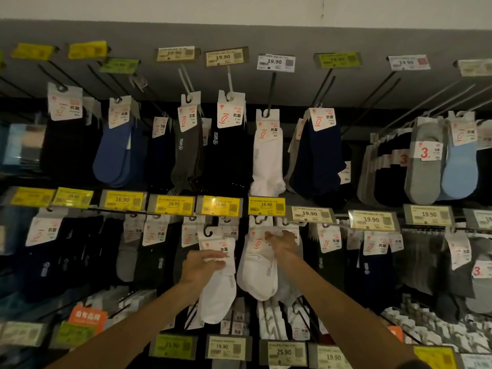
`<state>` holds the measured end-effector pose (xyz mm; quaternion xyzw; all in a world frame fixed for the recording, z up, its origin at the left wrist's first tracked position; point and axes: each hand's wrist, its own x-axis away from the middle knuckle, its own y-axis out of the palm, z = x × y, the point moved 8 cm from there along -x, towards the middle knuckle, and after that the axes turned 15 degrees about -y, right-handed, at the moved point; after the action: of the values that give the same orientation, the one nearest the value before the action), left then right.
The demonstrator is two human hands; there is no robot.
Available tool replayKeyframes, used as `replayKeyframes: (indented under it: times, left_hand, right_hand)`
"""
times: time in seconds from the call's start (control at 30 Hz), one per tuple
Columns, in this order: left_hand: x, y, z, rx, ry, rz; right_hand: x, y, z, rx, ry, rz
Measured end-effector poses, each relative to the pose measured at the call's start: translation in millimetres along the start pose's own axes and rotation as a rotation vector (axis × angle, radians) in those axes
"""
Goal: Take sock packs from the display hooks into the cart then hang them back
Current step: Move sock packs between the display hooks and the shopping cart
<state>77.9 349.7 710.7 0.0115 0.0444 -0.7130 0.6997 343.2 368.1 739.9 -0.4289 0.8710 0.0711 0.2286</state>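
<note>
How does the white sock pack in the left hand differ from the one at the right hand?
The left white sock pack, gripped by the left hand, is off the display, its black hanger hook free; the right white sock pack, held by the right hand, seems hooked under the yellow 16.90 price tag. The left pack sits lower. Both are white with red-printed cards.

Left hand point(203, 265): curled round the card of a white sock pack point(217, 296), which is held up in front of the middle row.
Right hand point(283, 243): closed on the card of a second white sock pack point(257, 272), just beside the first.
Second white sock pack: hung beneath a yellow price tag point(266, 205) marked 16.90.
Upper row: navy sock packs point(319, 161) are hung above, to the right.
</note>
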Motion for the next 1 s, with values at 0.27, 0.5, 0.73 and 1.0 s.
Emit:
replayKeyframes:
  times: [0.27,0.5,0.73,1.0]
  left_hand:
    - [0.7,-4.1,2.6,-0.047,-0.014,-0.076]
    - [18.0,2.3,8.5,-0.021,-0.001,-0.133]
    - [54.4,24.7,21.0,-0.042,0.049,-0.318]
    - [87.2,61.9,26.5,0.068,0.126,-0.484]
  right_hand:
    - [-17.3,9.1,17.1,0.031,0.012,0.052]
    - [-6.4,7.6,4.2,0.171,-0.059,-0.003]
    - [90.4,-8.8,-29.1,-0.072,-0.368,-0.038]
    - [131.6,-35.2,-47.8,-0.392,-0.381,-0.151]
